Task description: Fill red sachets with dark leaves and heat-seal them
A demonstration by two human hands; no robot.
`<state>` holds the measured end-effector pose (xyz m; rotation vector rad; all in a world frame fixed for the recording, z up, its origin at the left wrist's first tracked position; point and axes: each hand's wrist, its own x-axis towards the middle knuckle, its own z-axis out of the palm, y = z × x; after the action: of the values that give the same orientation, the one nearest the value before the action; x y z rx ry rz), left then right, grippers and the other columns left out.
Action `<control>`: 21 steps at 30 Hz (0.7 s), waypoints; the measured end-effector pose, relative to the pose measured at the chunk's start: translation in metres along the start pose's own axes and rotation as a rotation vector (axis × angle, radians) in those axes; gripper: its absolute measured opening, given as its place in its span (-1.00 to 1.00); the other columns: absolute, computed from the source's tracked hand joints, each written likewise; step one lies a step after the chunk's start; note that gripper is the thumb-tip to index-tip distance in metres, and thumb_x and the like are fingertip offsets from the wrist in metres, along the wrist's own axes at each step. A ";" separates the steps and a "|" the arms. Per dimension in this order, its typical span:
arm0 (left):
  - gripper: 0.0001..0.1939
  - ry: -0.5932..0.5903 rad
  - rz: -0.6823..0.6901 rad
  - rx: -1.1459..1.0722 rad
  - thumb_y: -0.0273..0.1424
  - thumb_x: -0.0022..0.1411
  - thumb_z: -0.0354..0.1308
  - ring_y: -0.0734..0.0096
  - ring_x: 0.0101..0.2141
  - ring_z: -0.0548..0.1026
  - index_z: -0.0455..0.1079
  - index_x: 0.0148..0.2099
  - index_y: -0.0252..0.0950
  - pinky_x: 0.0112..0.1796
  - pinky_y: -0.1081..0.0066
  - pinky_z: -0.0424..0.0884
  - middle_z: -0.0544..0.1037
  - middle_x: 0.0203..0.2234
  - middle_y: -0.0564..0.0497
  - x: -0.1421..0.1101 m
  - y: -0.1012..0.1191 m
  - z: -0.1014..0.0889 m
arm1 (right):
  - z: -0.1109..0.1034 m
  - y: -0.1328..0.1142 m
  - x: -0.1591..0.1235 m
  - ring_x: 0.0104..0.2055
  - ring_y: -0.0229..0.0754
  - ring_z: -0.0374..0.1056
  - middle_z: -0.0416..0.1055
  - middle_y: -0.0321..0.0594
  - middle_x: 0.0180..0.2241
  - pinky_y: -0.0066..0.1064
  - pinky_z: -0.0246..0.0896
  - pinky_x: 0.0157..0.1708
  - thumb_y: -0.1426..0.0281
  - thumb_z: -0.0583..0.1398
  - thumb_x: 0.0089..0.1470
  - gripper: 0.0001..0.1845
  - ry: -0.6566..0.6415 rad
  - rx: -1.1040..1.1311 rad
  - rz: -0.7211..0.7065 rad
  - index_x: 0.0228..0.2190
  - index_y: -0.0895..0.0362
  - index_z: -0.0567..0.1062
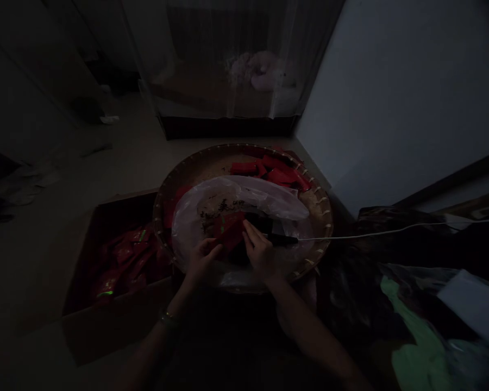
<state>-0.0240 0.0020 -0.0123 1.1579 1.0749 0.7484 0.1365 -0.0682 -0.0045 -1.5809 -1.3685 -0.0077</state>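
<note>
A red packet (230, 243) is held above the middle of the round woven tray (326, 217), nearer its front rim than its back rim, over crumpled clear plastic (187, 217). The left hand (207, 255) pinches its left end between thumb and fingers; the right hand (255, 244) appears to pinch its right end, fingertips close together.

The packet looks light and thin-walled, probably soft enough to crease, and its smooth face may slip a little. The ends or side edges seem the best places to hold, with light pressure, since a hard squeeze in the middle would likely dent it.

Its long axis seems to run slantwise, from the tray's front left toward its back right, the right end a little farther off. In this gloom I cannot tell which end is its top.
</note>
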 end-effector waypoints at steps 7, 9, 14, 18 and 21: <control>-0.56 0.000 0.005 0.006 -0.16 -0.16 0.36 0.42 -0.52 0.48 0.44 -0.30 -0.37 -0.47 0.49 0.35 0.54 -0.54 0.03 0.001 -0.003 -0.001 | -0.001 0.002 0.003 -0.11 -0.12 0.44 0.49 -0.08 -0.17 -0.28 0.41 -0.11 0.33 0.13 0.19 -0.77 0.030 0.067 0.083 -0.18 0.11 0.53; -0.57 -0.004 0.016 0.017 -0.16 -0.14 0.36 0.43 -0.51 0.47 0.45 -0.30 -0.37 -0.46 0.50 0.35 0.54 -0.53 0.03 0.001 -0.005 -0.001 | -0.003 0.003 0.005 -0.24 -0.13 0.41 0.43 -0.10 -0.29 -0.30 0.40 -0.24 0.28 0.21 0.11 -0.82 0.075 0.030 0.125 -0.35 0.13 0.53; -0.52 0.010 0.020 0.045 -0.11 -0.16 0.36 0.38 -0.48 0.50 0.47 -0.26 -0.37 -0.42 0.45 0.39 0.56 -0.52 0.01 0.002 -0.005 -0.002 | -0.010 0.003 0.010 -0.27 -0.12 0.31 0.38 -0.13 -0.38 -0.28 0.32 -0.24 0.37 0.23 0.08 -0.86 0.023 -0.063 0.014 -0.49 0.13 0.51; -0.42 0.048 0.024 0.017 -0.02 -0.19 0.35 0.28 -0.37 0.54 0.49 -0.21 -0.37 -0.35 0.38 0.46 0.60 -0.38 -0.07 0.004 0.002 -0.003 | -0.007 0.000 0.007 -0.29 -0.16 0.37 0.48 -0.17 -0.40 -0.31 0.32 -0.23 0.39 0.21 0.07 -0.89 -0.070 0.160 0.027 -0.46 0.14 0.52; -0.42 -0.016 0.050 0.004 -0.02 -0.10 0.31 0.21 -0.27 0.55 0.50 -0.13 -0.35 -0.30 0.35 0.48 0.61 -0.25 -0.12 0.004 0.006 -0.004 | -0.002 0.001 0.003 -0.32 -0.17 0.41 0.51 -0.21 -0.39 -0.32 0.33 -0.25 0.31 0.22 0.03 -0.86 -0.182 0.356 0.289 -0.39 0.12 0.51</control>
<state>-0.0258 0.0085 -0.0079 1.1964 1.0377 0.7743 0.1396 -0.0667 -0.0022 -1.4842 -1.1865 0.5374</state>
